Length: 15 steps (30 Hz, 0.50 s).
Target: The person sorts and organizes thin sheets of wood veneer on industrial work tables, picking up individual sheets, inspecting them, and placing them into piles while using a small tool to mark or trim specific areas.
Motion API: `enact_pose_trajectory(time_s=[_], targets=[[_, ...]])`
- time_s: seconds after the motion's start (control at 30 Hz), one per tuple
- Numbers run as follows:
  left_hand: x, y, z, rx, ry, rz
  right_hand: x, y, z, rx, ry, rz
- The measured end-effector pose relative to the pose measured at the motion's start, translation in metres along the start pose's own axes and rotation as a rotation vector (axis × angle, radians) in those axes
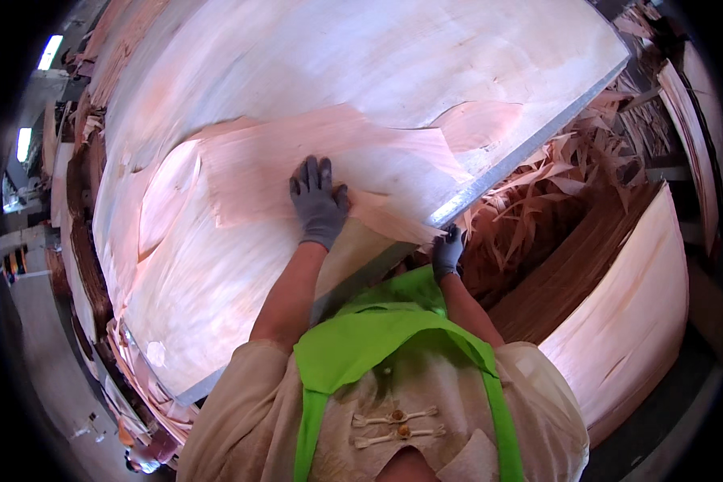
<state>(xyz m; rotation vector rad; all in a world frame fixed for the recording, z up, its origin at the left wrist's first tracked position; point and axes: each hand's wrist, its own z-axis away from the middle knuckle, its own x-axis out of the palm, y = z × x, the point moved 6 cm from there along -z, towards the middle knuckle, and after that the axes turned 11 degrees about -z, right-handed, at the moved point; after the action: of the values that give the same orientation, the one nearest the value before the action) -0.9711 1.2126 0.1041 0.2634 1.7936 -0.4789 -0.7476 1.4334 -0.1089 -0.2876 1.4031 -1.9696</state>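
Observation:
My left hand (321,205), in a grey glove, lies with fingers stretched out on a thin pinkish veneer piece (253,173) with ragged edges. That piece rests on a large pale veneer sheet (425,56) covering the metal-edged table. At the table's near edge, my right hand (448,253), gloved too, has its fingers closed around the tapered end of a narrow veneer strip (385,221). The strip runs from beside my left hand to the edge. Part of my right hand's grip is hidden. A rounded veneer scrap (482,124) lies farther right.
The table's metal edge (530,145) slants up to the right. Beyond it are heaped veneer scraps (538,181) and a tall stack of veneer sheets (618,313) close to my right. More stacked veneer (84,241) lines the left side. Another person (148,454) is at the lower left.

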Motion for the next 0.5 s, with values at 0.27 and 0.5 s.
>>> enact_pose_trajectory(time_s=[0.27, 0.5], targets=[[-0.002, -0.001, -0.004, 0.000, 0.061, -0.001, -0.164, 0.093, -0.024, -0.057, 0.338, -0.022], [0.018, -0.118, -0.079, 0.077, -0.005, 0.059, -0.197, -0.056, -0.018, -0.413, -0.089, 0.109]])
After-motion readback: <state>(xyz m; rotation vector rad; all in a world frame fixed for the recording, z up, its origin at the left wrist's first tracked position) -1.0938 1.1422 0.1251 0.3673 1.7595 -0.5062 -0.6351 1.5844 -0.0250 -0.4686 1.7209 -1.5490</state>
